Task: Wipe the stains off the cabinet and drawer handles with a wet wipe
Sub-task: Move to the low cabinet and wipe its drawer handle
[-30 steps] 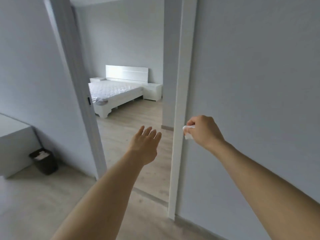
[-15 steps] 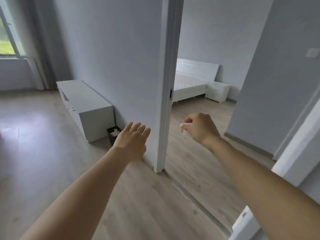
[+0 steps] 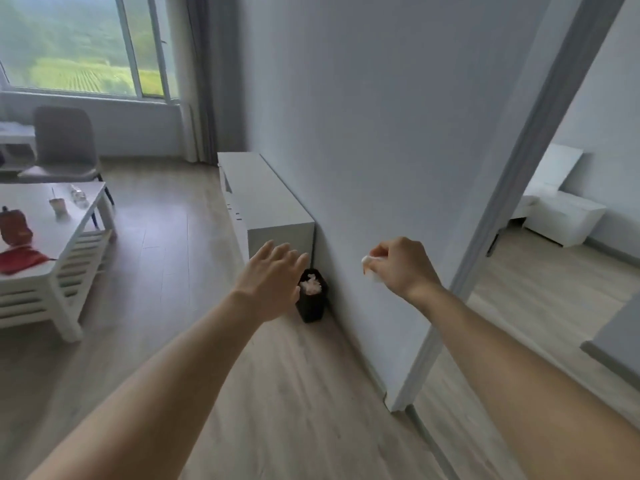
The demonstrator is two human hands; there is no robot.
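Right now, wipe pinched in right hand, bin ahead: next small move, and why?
Probably carry the right hand toward the black bin and drop the wet wipe: it looks crumpled, and the bin already holds similar wads. The left hand is open.

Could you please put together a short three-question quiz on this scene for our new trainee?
1. True or false: the right hand pinches a white wet wipe.
2. Where does the black bin stand? A) on the coffee table; B) on the floor at the near end of the white cabinet, by the wall; C) inside the bedroom.
3. Fill in: the left hand is ____ and holds nothing.

Key
1. True.
2. B.
3. Open, with its fingers straight.
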